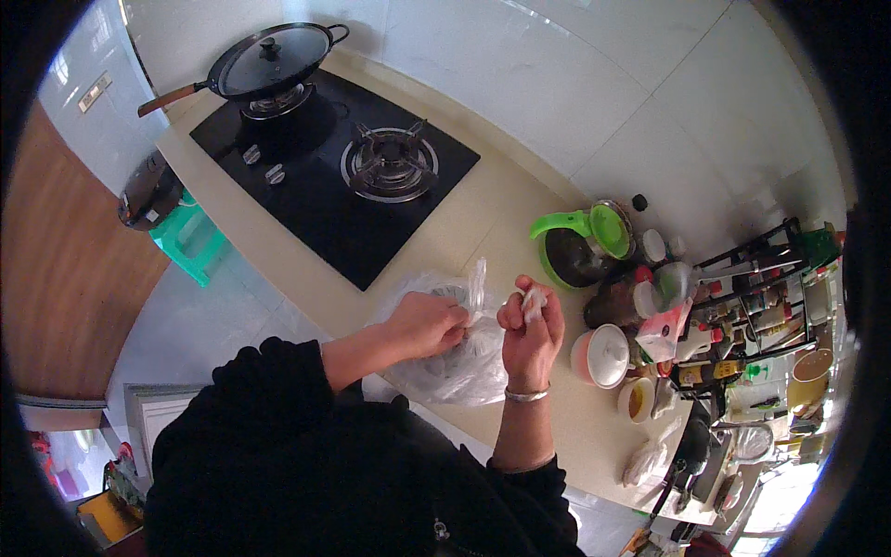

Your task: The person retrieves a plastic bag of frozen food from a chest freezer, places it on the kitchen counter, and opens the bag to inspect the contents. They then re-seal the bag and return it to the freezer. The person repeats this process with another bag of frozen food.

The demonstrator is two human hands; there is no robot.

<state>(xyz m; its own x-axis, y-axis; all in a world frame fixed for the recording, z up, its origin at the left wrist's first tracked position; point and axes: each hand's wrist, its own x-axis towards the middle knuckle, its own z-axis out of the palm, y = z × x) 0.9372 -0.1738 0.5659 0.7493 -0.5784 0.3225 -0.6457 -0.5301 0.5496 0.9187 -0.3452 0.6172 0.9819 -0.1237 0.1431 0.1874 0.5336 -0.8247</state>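
A clear plastic bag (480,379) rests on the beige countertop in front of me. My left hand (433,324) is closed around its gathered neck, and a twisted end of film stands up beside the fingers. What the bag holds cannot be made out through the film. Just right of the bag, my right hand (532,327) is raised with its fingers curled. Pinched in it is a crumpled white piece (534,303), either tissue or plastic film. A bracelet circles the right wrist.
Ahead to the left is a black gas hob (306,181) bearing a lidded wok (271,66). On the right stand a green-handled glass jug (581,244), a lidded pink-and-white pot (600,356), a small bowl (636,399), and a rack (752,299) with several bottles. Another bag (646,461) lies nearer me.
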